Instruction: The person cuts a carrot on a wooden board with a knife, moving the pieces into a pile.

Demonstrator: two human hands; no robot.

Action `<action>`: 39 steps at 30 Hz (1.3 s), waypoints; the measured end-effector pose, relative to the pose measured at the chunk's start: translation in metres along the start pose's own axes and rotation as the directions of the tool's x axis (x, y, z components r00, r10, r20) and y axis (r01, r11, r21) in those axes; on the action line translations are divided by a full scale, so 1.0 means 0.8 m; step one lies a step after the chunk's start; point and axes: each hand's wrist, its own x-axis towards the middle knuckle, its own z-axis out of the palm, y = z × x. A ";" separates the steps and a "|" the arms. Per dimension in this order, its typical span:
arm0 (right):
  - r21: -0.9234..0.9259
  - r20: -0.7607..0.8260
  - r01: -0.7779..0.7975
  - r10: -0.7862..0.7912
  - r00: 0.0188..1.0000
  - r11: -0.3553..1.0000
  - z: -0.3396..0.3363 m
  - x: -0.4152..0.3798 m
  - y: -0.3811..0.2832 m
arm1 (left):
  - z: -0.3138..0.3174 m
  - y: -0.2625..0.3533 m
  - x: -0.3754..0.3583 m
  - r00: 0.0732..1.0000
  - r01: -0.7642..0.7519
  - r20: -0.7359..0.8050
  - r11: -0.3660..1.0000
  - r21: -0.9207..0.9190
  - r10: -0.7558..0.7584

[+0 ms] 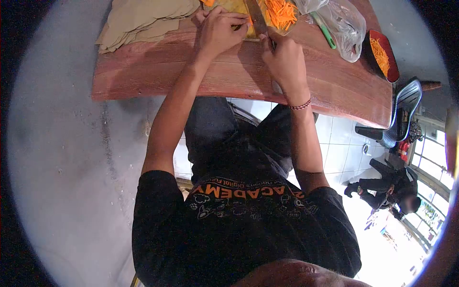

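My right hand [286,56] is closed around the handle of a knife, whose blade [258,18] points away from me over a yellowish cutting board [234,6]. Just left of the blade, my left hand [222,29] has its fingers bent and pressed on a piece of carrot [250,21], mostly hidden by the fingertips. A pile of thin carrot strips [281,14] lies close to the blade's right side. Part of another orange carrot piece [207,2] shows at the top edge, beyond my left hand.
Torn brown paper or cardboard sheets [143,24] cover the table's left part. Right of the strips lie a clear plastic bag [345,29] and a green-handled tool [326,34]. A red-and-black bowl of carrot strips [381,55] sits at the wooden table's [334,79] right edge. Chairs [406,107] and a person [394,186] are farther right.
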 end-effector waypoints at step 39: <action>-0.110 -0.017 0.025 -0.027 0.999 0.994 0.018 0.006 0.002 | 0.000 0.006 0.001 0.996 -0.048 -0.079 0.999 0.023 0.050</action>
